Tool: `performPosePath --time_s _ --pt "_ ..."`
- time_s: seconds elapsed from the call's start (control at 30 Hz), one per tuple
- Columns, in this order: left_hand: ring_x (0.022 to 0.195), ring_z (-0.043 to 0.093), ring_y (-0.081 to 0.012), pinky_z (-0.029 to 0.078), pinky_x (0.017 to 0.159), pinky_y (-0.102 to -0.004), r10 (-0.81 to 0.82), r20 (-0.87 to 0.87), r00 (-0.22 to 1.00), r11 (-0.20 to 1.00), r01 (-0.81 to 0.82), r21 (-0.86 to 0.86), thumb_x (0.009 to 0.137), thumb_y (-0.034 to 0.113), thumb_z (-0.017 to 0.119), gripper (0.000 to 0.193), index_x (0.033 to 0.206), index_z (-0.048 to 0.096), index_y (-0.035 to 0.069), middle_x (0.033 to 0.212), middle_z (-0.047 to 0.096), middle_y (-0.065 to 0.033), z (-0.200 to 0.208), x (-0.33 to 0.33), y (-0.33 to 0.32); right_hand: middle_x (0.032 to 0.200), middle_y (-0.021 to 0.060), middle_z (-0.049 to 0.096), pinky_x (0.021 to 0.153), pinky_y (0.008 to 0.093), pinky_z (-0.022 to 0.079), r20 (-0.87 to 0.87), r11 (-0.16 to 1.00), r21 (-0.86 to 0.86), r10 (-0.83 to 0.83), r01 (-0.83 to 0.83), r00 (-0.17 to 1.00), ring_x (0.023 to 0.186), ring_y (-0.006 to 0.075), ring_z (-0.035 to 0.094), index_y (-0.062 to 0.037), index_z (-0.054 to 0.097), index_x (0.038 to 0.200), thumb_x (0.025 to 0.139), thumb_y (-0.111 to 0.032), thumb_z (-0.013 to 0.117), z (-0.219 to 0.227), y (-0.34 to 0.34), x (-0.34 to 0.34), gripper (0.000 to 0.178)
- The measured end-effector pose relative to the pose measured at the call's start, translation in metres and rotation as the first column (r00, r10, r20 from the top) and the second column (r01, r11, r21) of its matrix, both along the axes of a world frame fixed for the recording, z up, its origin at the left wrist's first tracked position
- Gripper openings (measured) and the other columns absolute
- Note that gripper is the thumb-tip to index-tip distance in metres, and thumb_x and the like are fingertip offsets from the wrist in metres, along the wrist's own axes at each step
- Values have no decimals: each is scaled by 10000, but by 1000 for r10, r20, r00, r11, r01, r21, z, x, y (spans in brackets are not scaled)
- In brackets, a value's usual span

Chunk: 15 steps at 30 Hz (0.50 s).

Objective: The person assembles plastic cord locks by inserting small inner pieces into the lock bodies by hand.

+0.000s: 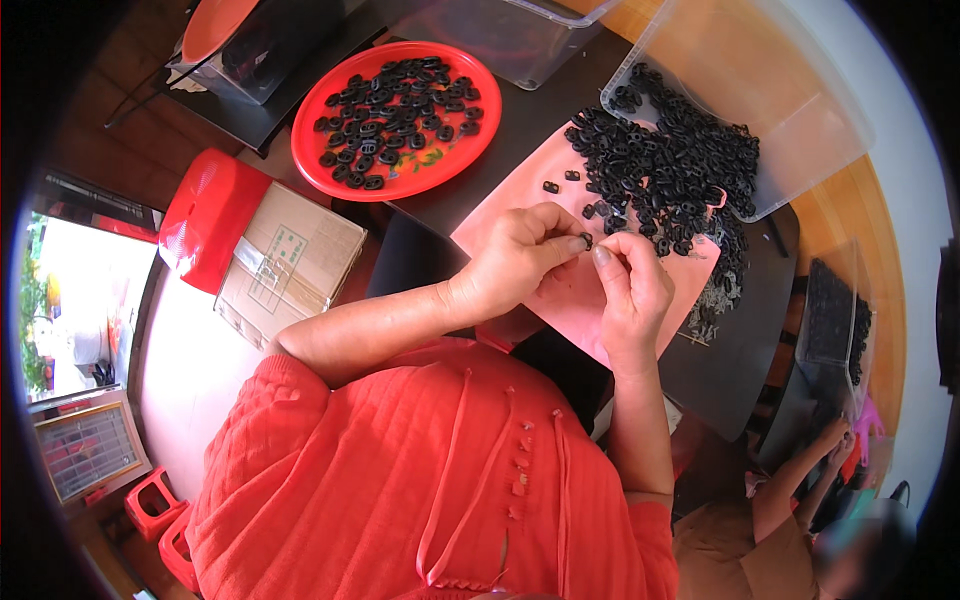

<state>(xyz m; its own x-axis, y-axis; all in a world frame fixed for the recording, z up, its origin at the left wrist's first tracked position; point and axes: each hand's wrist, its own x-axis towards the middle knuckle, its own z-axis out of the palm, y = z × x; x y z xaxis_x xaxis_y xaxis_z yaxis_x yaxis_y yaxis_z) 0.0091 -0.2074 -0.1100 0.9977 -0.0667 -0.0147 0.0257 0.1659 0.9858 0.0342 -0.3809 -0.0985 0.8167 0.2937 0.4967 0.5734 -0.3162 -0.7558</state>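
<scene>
Pinched between thumb and forefinger of the left hand [525, 250], a small black piece [586, 241] was held above a pink sheet [575, 322] on the dark bench [722, 372]. The right hand [632, 285] had its thumb and forefinger nearly together beside it; whether they gripped it too could not be told. A slip of the fingertips seemed the likeliest mishap: so small a part could drop and be lost in the black heap [665, 165] near the clear tub [800, 110], which a stray knuckle might scatter. The piece looked dark, its outline mostly covered by fingers.
</scene>
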Motion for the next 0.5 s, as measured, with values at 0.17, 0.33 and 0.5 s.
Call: performPosePath --time_s 0.17,0.33,0.5 --pt "771 612 -65 521 707 -230 -4 51 999 999 2 38 977 84 656 128 1043 663 -26 874 671 -13 0 -1 -2 759 59 574 567 298 423 -3 1000 -18 3 -3 1000 611 153 511 -7 589 900 942 -10 652 -1 -2 0 76" --pt "720 613 -78 527 634 -241 35 50 998 999 -36 18 980 93 641 127 1032 643 -23 807 648 -26 0 -3 -4 764 58 572 571 292 419 -20 1000 12 24 -24 1000 620 152 508 -5 596 911 942 -8 650 -1 -2 0 62" --pt "730 597 -55 508 659 -223 31 -7 999 999 -32 -7 978 87 662 115 1021 659 -20 823 656 -7 3 -2 -4 769 56 575 573 289 418 3 999 27 18 -18 1000 621 149 504 -4 599 913 945 -5 646 -2 -3 0 57"
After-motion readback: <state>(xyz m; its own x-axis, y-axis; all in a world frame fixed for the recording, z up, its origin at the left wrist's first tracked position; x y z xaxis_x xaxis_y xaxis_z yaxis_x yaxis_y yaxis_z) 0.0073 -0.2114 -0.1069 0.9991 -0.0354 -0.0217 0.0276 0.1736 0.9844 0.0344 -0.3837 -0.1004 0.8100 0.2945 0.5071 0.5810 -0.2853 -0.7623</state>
